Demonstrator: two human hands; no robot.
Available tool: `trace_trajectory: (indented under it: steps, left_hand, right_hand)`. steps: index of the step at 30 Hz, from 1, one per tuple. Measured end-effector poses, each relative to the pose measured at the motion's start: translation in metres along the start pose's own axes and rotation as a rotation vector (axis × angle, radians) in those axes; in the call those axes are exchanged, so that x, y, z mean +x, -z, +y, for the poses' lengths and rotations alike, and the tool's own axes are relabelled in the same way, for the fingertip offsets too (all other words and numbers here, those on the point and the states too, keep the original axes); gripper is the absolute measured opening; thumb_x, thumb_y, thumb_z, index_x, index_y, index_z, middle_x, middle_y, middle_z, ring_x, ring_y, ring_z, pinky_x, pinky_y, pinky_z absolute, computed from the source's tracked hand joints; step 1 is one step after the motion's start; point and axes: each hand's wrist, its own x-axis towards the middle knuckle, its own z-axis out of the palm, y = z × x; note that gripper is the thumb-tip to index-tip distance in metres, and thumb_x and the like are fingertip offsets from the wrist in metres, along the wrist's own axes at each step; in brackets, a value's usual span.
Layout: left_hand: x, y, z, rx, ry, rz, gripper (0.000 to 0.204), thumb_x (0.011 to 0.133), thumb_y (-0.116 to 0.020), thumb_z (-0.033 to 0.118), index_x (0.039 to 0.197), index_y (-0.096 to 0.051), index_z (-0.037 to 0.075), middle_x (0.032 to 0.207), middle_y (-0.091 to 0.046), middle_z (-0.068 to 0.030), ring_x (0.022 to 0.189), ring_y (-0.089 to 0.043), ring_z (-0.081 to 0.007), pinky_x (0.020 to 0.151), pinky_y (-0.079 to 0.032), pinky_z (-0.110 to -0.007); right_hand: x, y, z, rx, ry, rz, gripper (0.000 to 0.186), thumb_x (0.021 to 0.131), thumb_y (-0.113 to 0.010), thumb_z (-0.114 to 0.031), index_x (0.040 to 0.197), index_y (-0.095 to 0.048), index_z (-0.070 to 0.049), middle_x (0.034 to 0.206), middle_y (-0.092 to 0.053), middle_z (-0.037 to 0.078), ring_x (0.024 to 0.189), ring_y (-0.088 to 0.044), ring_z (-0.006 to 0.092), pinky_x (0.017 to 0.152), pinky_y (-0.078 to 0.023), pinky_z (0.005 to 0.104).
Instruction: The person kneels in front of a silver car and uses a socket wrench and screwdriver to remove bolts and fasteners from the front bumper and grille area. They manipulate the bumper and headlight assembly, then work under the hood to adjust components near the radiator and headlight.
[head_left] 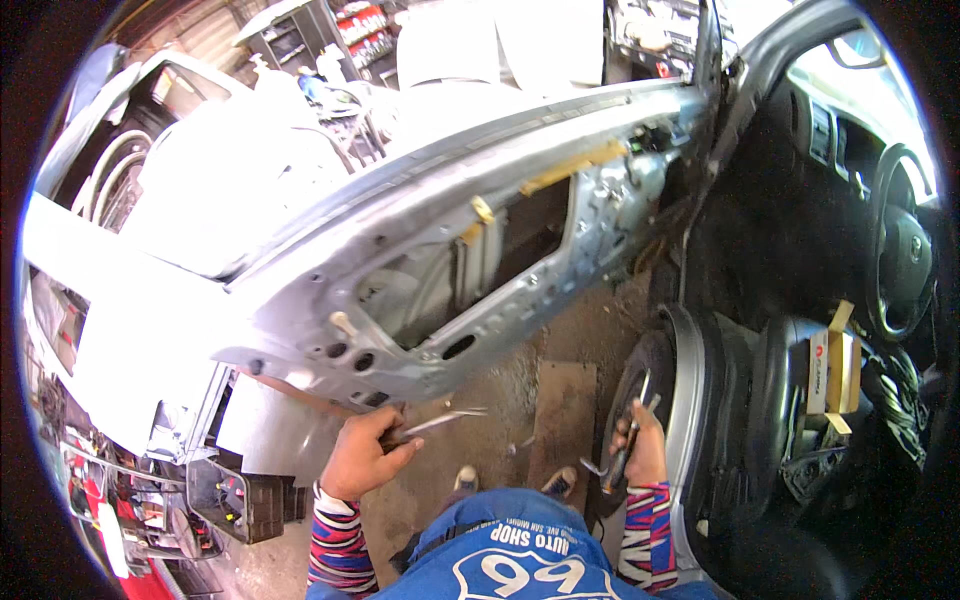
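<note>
1. Car door (581, 240) open ahead, bare metal inside: stripping looks done, trim not refitted.
2. Left hand (366, 455) grips slim metal tool (440, 421) by door's lower edge; contact unclear.
3. Right hand (647, 450) grips hook-ended tool (619, 464), apart from door.

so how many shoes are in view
2: the left shoe on the floor and the right shoe by the near end of the brown board, both partly hidden.

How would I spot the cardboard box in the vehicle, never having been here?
Look right, into the dark vehicle interior, and find the steering wheel. The cardboard box sits to its lower left in view. Brown-and-white sides and open flaps set it apart from the black seat beside it.
</note>
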Motion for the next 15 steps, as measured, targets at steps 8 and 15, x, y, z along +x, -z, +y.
trace_trajectory:
  steps: [8, 15]
  left_hand:
    - [-0.005, 0.052, -0.073, -0.842, -0.126, 1.128, 0.033, 0.107, -0.046, 0.031, 0.122, -0.058, 0.004, 0.082, -0.061, -0.0073, 0.052, -0.053, -0.0127, 0.047, -0.043, -0.025]
    - [0.035, 0.089, -0.185, -1.256, -0.079, 0.488, 0.035, 0.105, -0.054, 0.044, 0.12, -0.056, 0.012, 0.077, -0.05, 0.001, 0.065, -0.052, -0.0113, 0.054, -0.045, -0.027]
  right_hand:
    - [-0.059, -0.034, 0.069, -0.125, 0.067, -0.065, 0.024, 0.098, -0.069, -0.031, 0.096, -0.055, -0.012, 0.068, -0.057, 0.001, 0.048, -0.053, 0.0138, 0.044, -0.043, 0.0298]
    - [-0.131, -0.062, 0.242, -0.419, 0.078, 0.029, 0.022, 0.1, -0.067, -0.026, 0.1, -0.06, -0.006, 0.073, -0.056, 0.0, 0.06, -0.054, 0.0118, 0.053, -0.044, 0.0302]
